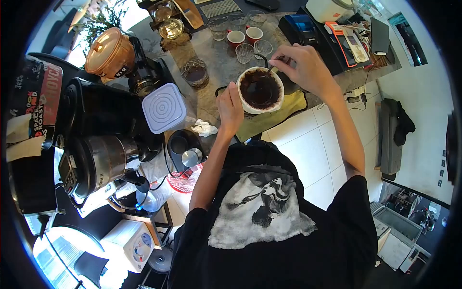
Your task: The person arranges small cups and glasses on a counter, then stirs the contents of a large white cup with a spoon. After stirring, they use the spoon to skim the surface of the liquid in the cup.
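Pinched closed in the right hand (302, 67), a slim utensil (270, 71) is dipped into a white vessel (260, 111) near the counter's front edge; its side is touched by the left hand (231, 107), whose closure cannot be told. Stirring of dark, wet contents (260, 92) is judged in hand; steady support is called for. Dark liquid is held by a smaller glass (185, 73)

Floor (303, 154): pale square tiles, thin joint lines
Wall (430, 91): white, right side, column of small dark squares (442, 168)
Bench (390, 159): grey, near wall, dark cloth (404, 123) on it
Worktop (219, 62): mottled grey-brown, stone-look
Light: strong white glare (137, 17), upper left and lower left
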Action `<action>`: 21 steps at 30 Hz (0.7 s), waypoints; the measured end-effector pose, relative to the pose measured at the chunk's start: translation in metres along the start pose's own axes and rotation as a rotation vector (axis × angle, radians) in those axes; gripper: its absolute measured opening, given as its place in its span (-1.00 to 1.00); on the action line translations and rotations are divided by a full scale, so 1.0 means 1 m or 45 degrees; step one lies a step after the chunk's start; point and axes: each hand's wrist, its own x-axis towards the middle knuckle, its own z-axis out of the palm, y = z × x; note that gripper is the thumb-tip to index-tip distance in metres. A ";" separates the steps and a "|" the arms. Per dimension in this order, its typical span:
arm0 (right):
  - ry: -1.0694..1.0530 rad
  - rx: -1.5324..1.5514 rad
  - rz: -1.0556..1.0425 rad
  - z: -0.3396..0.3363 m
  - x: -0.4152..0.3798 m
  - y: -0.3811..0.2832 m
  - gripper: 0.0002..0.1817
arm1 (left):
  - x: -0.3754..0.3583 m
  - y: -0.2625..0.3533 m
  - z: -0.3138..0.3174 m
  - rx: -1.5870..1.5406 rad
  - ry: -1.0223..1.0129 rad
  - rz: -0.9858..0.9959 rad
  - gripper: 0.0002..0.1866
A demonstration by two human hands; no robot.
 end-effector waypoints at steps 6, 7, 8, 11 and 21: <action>-0.130 0.075 0.142 0.019 -0.011 0.011 -0.85 | -0.001 -0.001 -0.001 0.010 -0.015 0.008 -0.55; -0.138 0.089 0.172 0.020 -0.014 0.009 -0.85 | -0.002 -0.002 -0.001 0.008 -0.018 0.005 -0.55; -0.145 0.105 0.201 0.022 -0.016 0.008 -0.85 | -0.002 -0.005 -0.001 0.024 -0.012 0.028 -0.56; -0.136 0.139 0.236 0.010 -0.017 0.002 -0.84 | -0.003 -0.004 0.001 -0.016 0.002 0.018 -0.57; -0.054 0.043 0.218 -0.016 -0.006 -0.021 -0.89 | -0.005 -0.010 0.000 0.016 -0.020 -0.012 -0.56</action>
